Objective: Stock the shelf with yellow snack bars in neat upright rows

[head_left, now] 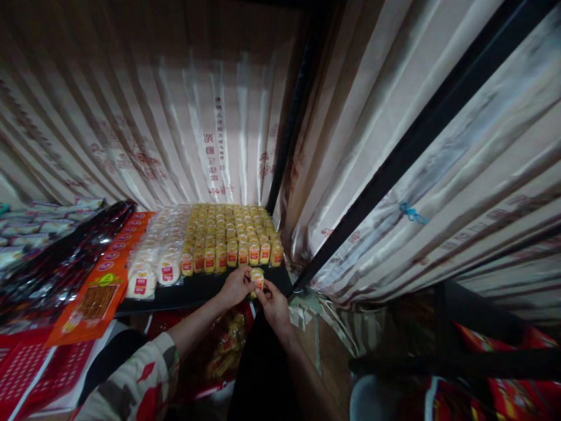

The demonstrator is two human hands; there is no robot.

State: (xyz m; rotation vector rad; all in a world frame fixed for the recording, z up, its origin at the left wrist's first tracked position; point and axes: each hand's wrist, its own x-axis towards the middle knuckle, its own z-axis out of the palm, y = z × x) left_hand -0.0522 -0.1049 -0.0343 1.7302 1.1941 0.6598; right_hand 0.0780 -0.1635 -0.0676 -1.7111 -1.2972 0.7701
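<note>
Between my two hands is a small yellow snack packet (258, 278) with a red label, held upright in front of the shelf edge. My left hand (237, 286) pinches its left side with thumb and fingers. On its right lower side, my right hand (272, 304) grips it too. Just beyond stand rows of matching yellow snack packets (232, 234), packed closely together on a dark shelf (193, 292). To their left lie round white packets (142, 282) with red labels in clear wrap.
An orange snack bag (94, 292) and dark glossy packets (56, 257) lie farther left. Below the shelf, a large bag of yellow packets (225, 345) sits near a red basket (26, 362). Dark metal posts (372, 199) and draped printed curtains (236, 128) enclose the back and right.
</note>
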